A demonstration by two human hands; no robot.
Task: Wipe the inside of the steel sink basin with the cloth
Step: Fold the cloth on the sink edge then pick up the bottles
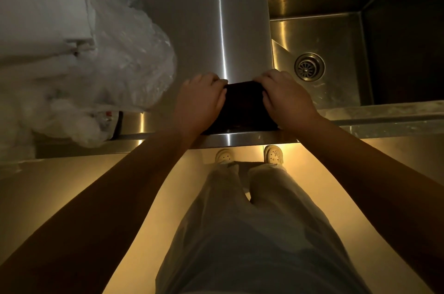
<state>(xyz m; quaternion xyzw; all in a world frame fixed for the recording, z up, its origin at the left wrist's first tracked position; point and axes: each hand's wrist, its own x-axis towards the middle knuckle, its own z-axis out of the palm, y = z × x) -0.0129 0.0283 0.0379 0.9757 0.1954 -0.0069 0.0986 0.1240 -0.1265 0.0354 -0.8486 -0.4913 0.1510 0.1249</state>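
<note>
A dark cloth [242, 106] lies on the steel counter [216, 29] at its front edge, just left of the sink. My left hand [200, 99] grips the cloth's left side with curled fingers. My right hand [287, 98] grips its right side the same way. The steel sink basin [319, 36] sits to the right of my hands, with a round drain strainer [309, 66] in its floor. The basin's right part lies in deep shadow.
Crumpled clear plastic bags [120, 58] pile up on the counter's left side, next to a white box-like thing [40, 5]. The counter's front rim [240, 140] runs across below my hands. My legs and shoes show over the floor [144, 197].
</note>
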